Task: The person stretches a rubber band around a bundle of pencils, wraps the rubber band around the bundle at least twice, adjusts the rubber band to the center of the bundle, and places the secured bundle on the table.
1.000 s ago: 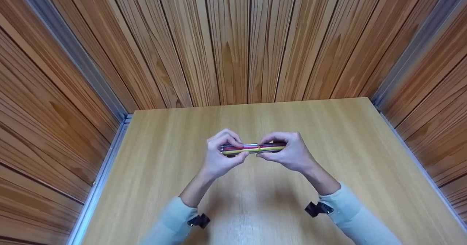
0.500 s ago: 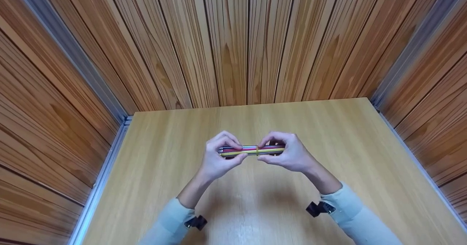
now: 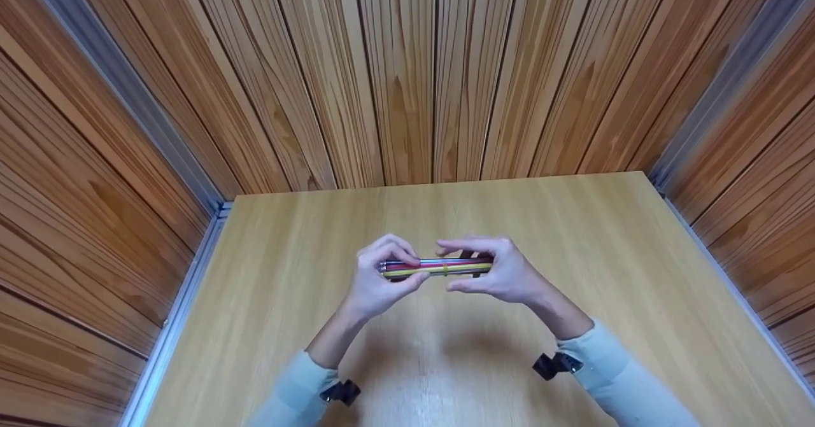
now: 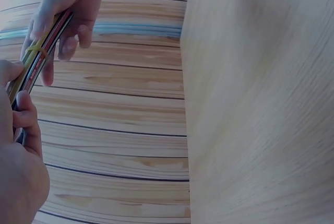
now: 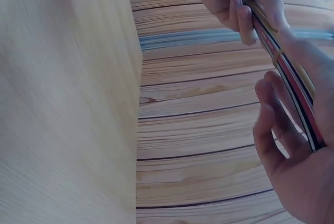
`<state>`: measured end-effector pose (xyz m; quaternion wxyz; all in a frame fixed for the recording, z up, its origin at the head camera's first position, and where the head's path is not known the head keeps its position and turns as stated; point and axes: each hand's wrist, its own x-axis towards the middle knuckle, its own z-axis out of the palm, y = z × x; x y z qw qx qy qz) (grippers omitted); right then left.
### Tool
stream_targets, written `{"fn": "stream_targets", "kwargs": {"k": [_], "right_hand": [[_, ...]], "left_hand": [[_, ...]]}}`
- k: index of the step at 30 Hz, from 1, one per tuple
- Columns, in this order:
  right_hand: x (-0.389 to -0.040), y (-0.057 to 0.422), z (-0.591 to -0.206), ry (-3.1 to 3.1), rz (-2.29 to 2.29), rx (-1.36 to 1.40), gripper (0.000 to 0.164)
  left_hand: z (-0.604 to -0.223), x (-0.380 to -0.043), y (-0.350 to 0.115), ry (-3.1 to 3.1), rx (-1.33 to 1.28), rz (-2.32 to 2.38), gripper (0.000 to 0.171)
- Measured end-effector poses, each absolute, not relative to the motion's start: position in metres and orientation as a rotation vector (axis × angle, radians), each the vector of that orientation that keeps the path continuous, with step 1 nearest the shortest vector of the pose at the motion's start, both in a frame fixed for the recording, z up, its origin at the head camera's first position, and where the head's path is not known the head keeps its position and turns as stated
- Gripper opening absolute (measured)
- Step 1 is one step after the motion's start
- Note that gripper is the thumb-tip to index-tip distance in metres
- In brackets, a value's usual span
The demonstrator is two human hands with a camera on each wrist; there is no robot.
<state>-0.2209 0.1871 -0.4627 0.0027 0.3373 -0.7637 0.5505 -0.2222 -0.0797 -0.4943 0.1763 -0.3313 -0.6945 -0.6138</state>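
Observation:
A bundle of several pencils (image 3: pixel 435 267), with red, yellow and dark striped sides, is held level above the table in the head view. Around it, right of the middle, runs a yellow rubber band (image 4: pixel 37 50). My left hand (image 3: pixel 374 282) pinches the left part of the bundle between thumb and fingers. At the other end is my right hand (image 3: pixel 500 273), its fingers and thumb extended and spread around the bundle (image 5: pixel 292 85). That end lies against or near the right palm; exact contact is hard to tell.
Below the hands spreads a light wooden table (image 3: pixel 305 236). Wood-plank walls (image 3: pixel 407 77) stand behind it and at both sides, with grey metal rails (image 3: pixel 184 300) along the table's side edges. Small black cameras (image 3: pixel 340 391) sit at both wrists.
My right hand has loosened from pinching near the band; its fingers and thumb are now spread apart. The bundle and both hands have shifted slightly lower, the bundle a little left.

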Motion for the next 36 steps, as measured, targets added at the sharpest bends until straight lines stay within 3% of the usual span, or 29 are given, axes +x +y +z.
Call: {"fn": "stream_targets", "kwargs": {"k": [4, 16, 26, 36], "right_hand": [[-0.224, 0.197, -0.465, -2.301, 1.725, 1.091, 0.062], [-0.226, 0.200, -0.474, -2.165, 1.700, 1.105, 0.032], [-0.228, 0.200, -0.479, -2.171, 1.653, 1.004, 0.029], [-0.250, 0.199, -0.484, -2.242, 1.683, 0.828, 0.021]], "left_hand": [[-0.493, -0.224, -0.084, -1.961, -0.914, -1.725, 0.020], [-0.489, -0.230, -0.084, -1.927, -0.907, -1.670, 0.021], [-0.489, -0.233, -0.086, -2.079, -0.962, -1.688, 0.022], [-0.488, -0.258, -0.086, -2.198, -0.824, -1.655, 0.019]]}}
